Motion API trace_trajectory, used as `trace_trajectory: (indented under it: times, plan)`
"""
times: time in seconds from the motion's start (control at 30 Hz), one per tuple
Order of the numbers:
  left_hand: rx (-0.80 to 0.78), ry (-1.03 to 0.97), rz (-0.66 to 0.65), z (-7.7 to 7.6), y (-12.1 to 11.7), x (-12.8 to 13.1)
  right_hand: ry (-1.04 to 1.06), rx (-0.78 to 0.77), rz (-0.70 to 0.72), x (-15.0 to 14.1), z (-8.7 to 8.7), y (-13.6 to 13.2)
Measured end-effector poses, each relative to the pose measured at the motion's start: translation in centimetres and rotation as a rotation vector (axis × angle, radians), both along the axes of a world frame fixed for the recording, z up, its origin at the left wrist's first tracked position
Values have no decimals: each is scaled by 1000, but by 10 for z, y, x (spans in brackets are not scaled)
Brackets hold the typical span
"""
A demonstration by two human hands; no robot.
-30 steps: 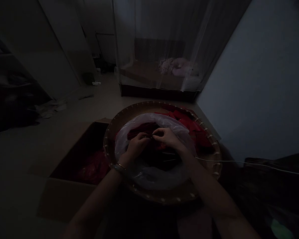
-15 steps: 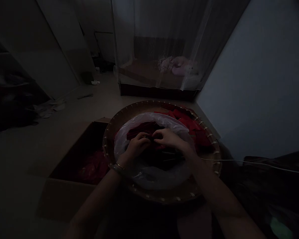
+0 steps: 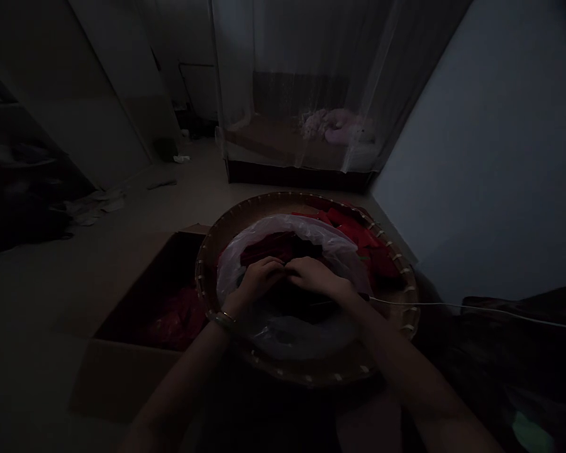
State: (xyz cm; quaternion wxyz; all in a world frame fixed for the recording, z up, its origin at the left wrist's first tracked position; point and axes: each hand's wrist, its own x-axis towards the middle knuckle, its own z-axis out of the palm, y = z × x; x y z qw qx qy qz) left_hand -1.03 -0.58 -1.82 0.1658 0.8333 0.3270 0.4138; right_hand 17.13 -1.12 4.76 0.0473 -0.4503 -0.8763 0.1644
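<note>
My left hand (image 3: 263, 277) and my right hand (image 3: 314, 275) meet over an opened clear plastic bag (image 3: 292, 340). Fingers of both are curled and pinched together at one spot; what sits between them is too dark and small to make out. Inside the bag lie dark red pieces (image 3: 268, 247) and darker matter below the hands. The bag rests in a round woven bamboo tray (image 3: 245, 211). Bright red pieces (image 3: 358, 231) lie along the tray's far right side. A bangle (image 3: 226, 318) circles my left wrist.
A cardboard box (image 3: 122, 371) holding red material (image 3: 177, 318) stands left of the tray. A white cord (image 3: 453, 305) runs from the tray to the right. Beyond is a netted bed (image 3: 268, 135) with pink items (image 3: 342, 126); a pale wall (image 3: 490, 163) rises at right.
My right hand has lowered slightly and turned its back more upward, its fingers closer to my left hand's. The left hand has dipped slightly. The cord's near end shows more to the left.
</note>
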Motion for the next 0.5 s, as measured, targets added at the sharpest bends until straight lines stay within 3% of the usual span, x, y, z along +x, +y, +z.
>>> trace_trajectory:
  times: [0.27,0.4,0.5]
  plan:
    - [-27,-1,-12,1,0,0,429,116,-127,15,-1,6]
    - [-41,10,-20,3,-1,0,424,-39,-47,9,-9,14]
    - [-56,13,-14,4,-2,0,402,-56,-102,6,-10,16]
